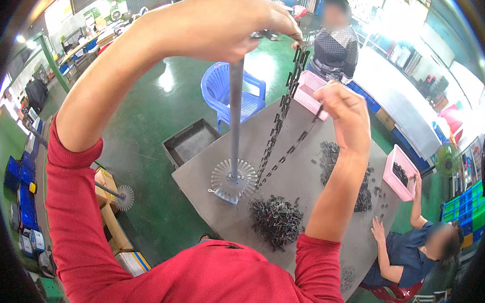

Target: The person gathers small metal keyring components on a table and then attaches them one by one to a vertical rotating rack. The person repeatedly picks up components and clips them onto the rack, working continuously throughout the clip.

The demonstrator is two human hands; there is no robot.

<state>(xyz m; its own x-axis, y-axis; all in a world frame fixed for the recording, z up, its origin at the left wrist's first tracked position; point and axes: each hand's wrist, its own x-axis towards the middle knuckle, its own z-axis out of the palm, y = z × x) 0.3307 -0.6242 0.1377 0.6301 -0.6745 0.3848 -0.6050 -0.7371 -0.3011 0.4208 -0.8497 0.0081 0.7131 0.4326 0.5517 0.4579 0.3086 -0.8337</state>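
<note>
My left hand (pixel 252 26) is raised high beside the top of an upright metal pole (pixel 235 114). Its curled fingertips pinch the upper end of the hanging chain of black links (pixel 283 110), though the grip is partly hidden. On the right, my right hand (pixel 346 113) has its fingers closed on another strand of this chain (pixel 302 137), which slants down toward the pole's foot. A round, slotted metal base (pixel 234 180) carries the pole on the table. Loose black links lie in a heap (pixel 276 222) in front of me.
On the grey table (pixel 214 196) are more black pieces (pixel 363 198), a pink basket (pixel 311 92) and another pink basket (pixel 399 173). A co-worker (pixel 415 253) sits at right; another person (pixel 331 48) is across. A blue chair (pixel 231 89) and black tray (pixel 192 142) adjoin the table.
</note>
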